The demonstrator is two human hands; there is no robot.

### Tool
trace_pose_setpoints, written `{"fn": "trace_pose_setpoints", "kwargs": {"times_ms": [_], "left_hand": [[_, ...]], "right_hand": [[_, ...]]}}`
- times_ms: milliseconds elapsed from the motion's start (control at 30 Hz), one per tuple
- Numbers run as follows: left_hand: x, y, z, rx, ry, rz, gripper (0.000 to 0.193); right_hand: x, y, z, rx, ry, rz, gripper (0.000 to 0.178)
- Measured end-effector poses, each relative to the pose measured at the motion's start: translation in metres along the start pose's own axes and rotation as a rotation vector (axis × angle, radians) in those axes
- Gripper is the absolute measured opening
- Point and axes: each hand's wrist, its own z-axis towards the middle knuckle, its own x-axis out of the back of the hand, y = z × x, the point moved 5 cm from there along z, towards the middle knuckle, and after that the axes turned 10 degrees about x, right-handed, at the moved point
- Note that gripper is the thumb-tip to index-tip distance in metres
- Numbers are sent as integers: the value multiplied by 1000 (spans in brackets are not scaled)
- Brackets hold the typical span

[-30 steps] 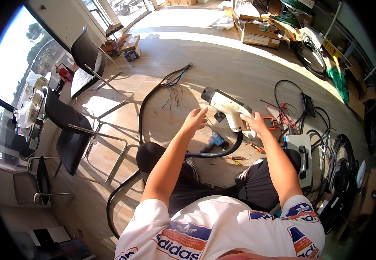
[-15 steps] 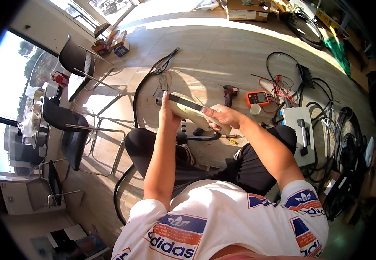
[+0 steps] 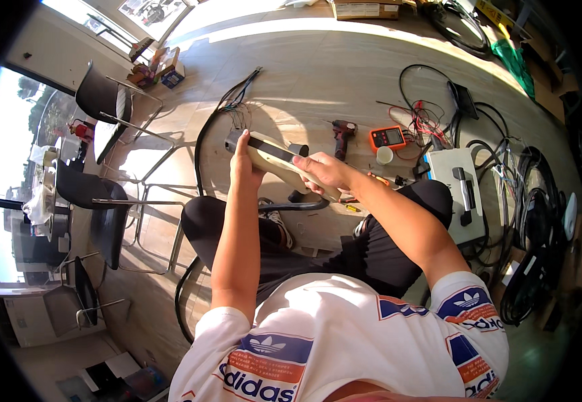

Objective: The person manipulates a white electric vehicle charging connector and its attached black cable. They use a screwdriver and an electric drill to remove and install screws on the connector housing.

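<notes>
A long cream and black casing [image 3: 279,163] is held slantwise above my crossed legs. My left hand [image 3: 243,164] grips its left end, thumb laid along the top edge. Its right end is in my right hand [image 3: 328,172], thumb on top and fingers curled underneath. A dark rounded piece [image 3: 298,149] shows just behind the casing; whether it is joined to it I cannot tell. Below the casing, a thick black cable [image 3: 298,206] crosses between my feet, and a small yellow-handled tool [image 3: 352,208] lies on the floor.
Beyond my right hand lie a cordless drill [image 3: 343,136], an orange multimeter [image 3: 389,138] and a white cup [image 3: 384,156]. A grey case [image 3: 446,201] and coiled black cables [image 3: 536,228] are at right. Chairs [image 3: 106,218] and a cable with bare wires [image 3: 202,147] are at left.
The whole view has shifted slightly, so the floor items appear further left. Both hands keep hold of the casing, and the dark rounded piece behind it now shows more clearly.
</notes>
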Motion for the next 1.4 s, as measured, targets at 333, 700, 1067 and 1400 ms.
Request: {"fn": "trace_pose_setpoints", "kwargs": {"times_ms": [333,700,1067,1400], "left_hand": [[18,3,5,66,-70,-18,84],[17,60,7,23,-263,421,69],[-43,70,24,-6,-343,656,71],[-27,116,5,-745,-55,894,41]], "right_hand": [[37,-15,8,54,153,-192,48],[54,-29,8,48,64,-479,47],[68,-34,6,78,192,-487,49],[71,-23,23,22,273,-522,48]]}}
